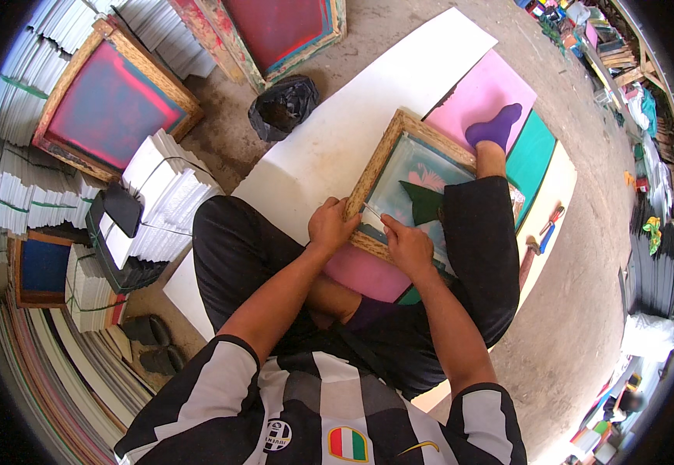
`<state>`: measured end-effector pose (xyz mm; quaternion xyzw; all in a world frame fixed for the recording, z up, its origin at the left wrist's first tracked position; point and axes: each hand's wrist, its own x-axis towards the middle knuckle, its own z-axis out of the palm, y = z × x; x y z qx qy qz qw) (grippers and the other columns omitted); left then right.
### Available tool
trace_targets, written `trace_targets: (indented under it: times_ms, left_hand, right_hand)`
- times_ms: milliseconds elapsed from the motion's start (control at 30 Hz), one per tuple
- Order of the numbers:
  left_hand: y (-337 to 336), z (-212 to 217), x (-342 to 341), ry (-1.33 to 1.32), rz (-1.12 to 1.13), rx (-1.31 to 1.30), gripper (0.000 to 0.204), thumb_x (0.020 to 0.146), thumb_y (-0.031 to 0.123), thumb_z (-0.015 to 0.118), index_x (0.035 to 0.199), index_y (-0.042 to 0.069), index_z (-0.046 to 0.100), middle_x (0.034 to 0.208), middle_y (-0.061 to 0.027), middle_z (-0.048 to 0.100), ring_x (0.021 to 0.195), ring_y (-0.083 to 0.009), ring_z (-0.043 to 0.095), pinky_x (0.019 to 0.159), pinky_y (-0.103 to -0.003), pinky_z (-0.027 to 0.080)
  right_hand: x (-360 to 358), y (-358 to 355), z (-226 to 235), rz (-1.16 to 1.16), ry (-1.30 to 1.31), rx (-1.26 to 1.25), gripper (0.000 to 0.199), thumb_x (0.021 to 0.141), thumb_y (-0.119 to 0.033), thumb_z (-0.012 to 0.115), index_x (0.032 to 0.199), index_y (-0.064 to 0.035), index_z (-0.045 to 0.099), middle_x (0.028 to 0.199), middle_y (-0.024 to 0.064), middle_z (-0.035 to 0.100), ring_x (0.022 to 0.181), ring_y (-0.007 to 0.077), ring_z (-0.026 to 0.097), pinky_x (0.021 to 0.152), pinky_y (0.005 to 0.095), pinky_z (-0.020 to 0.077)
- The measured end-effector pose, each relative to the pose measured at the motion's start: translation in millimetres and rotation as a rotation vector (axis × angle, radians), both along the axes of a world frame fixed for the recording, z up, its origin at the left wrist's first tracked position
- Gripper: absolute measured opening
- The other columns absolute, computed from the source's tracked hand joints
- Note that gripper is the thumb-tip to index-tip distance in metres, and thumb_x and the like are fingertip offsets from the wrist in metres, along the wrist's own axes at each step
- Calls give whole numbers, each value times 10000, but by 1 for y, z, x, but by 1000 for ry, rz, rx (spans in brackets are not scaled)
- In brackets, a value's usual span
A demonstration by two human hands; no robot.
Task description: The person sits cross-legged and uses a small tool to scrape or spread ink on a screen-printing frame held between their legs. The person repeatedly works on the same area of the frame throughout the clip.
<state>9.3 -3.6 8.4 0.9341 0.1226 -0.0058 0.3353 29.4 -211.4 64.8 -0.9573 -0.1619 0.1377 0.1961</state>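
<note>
A wooden screen-printing frame (379, 159) with a pale teal mesh lies on the floor between my legs, a dark green and pink shape on the mesh. My left hand (330, 225) grips the frame's near corner. My right hand (406, 244) rests on the near edge beside it, fingers pinched on a thin pale strip (373, 211) that runs between both hands. My right leg in black trousers crosses the frame, its foot in a purple sock (496, 128).
Under the frame lie a long white board (352, 116), a pink sheet (480, 89) and a teal sheet (534, 159). A black bag (282, 105), two more red-meshed frames (108, 101), stacks of white sheets (170, 182) and hand tools (542, 232) surround me.
</note>
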Motion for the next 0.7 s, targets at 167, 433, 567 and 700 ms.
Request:
trace_targets:
  times_ms: [167,433,567,700]
  left_hand:
    - [-1,0,0,-16,1,1,470,835,372,749,1225,111,724,1029,-124,679,931,-345,689,802,-453,558]
    - [2,-12,2,-22,-36,7,486,831,388,760,1218,96,725,991,-124,676,913,-344,685,799,-462,550]
    - [0,-10,4,-24,-33,53,459,807,346,762,1190,94,743,979,-128,678,902,-343,691,788,-456,554]
    - [3,-1,3,6,-25,40,457,802,341,763,1185,93,744,977,-127,680,884,-344,694,783,-459,558]
  right_hand:
    - [0,1,0,12,10,-4,344,991,-312,578,1326,-292,657,802,195,713,737,409,712,671,558,557]
    - [1,14,7,137,-62,-299,369,988,-274,582,1353,-271,634,778,182,704,696,388,701,609,526,546]
    - [10,0,-16,66,93,18,447,991,-277,569,1438,-262,576,868,200,730,800,373,737,684,527,578]
    - [13,8,14,135,132,-247,364,992,-284,583,1342,-237,670,974,202,745,895,407,722,802,534,568]
